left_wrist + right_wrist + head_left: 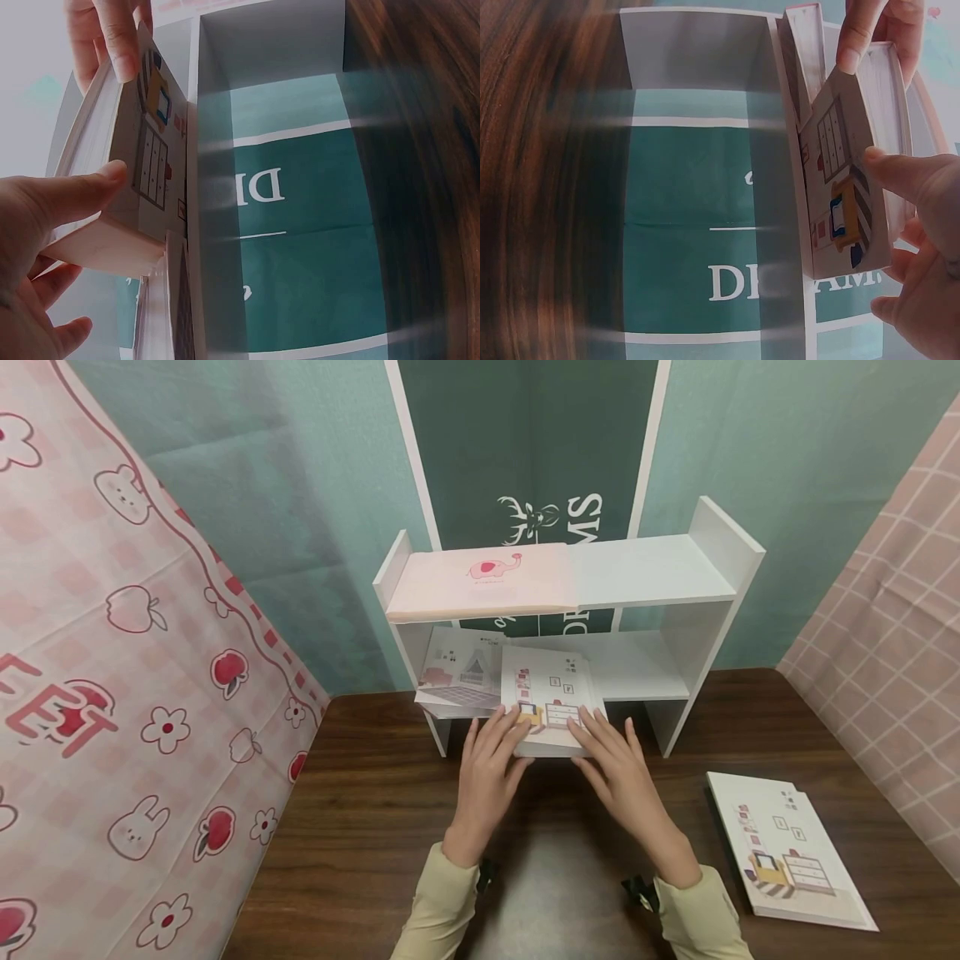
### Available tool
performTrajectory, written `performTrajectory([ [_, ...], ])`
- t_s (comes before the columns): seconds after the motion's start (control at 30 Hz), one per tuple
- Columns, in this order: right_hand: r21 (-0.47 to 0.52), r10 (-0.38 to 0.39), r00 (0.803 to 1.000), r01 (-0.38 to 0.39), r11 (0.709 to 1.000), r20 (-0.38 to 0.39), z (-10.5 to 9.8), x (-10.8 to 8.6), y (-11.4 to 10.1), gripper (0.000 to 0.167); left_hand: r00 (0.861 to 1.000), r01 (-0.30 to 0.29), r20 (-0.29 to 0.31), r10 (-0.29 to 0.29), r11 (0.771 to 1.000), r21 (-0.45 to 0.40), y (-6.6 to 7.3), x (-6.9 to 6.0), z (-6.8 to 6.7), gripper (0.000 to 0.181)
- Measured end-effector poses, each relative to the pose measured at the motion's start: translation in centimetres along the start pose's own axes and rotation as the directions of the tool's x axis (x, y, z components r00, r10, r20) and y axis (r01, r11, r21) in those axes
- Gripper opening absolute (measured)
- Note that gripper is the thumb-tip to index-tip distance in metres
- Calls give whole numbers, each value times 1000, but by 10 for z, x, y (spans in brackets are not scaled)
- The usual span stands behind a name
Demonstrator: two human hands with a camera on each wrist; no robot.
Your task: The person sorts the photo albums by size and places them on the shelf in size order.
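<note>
— Right hand (930,244)?
— Pinching thick white book (844,180), furniture-printed cover; left hand (900,22) grips it further along.
— Around it?
— White panelled shelf (697,46), dark-green backdrop (686,199), white lettering (731,283), brown wood-grain tabletop (551,195).

Pink cloth (161,681) reads "ET"; green cloth (682,187), "AM".

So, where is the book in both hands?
At centre in the head view, the book juts from the white bookshelf's lower board, right of the grey-covered book.
</note>
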State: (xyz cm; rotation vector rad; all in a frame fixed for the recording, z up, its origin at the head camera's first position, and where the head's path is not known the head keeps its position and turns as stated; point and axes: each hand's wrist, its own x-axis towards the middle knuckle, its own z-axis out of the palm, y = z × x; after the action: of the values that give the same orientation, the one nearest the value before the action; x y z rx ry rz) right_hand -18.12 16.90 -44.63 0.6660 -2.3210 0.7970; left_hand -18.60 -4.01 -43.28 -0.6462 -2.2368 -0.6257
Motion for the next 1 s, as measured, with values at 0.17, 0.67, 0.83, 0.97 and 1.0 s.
performTrajectory([
  [0.17, 5, 4, 1000, -4, 1000, 4, 1, 1, 0, 62, 1000, 3, 5, -3, 1000, 1, 0, 0, 1, 64],
  [0.67, -15, 11, 1000, -11, 1000, 18, 5, 1, 1, 60, 998, 38, 43, -38, 999, -10, 0, 0, 1, 61],
  [0.83, -19, 11, 1000, -11, 1000, 8, 6, 1, 2, 61, 998, 41, 44, -40, 999, -15, -1, 1, 2, 61],
  [0.97, -29, 21, 1000, -20, 999, 1, 8, 1, 3, 63, 999, 35, 33, -34, 999, -15, -1, 1, 3, 62],
  [1.0, -30, 21, 1000, -21, 999, -2, 9, 1, 3, 63, 999, 34, 31, -33, 999, -16, -1, 1, 4, 62],
])
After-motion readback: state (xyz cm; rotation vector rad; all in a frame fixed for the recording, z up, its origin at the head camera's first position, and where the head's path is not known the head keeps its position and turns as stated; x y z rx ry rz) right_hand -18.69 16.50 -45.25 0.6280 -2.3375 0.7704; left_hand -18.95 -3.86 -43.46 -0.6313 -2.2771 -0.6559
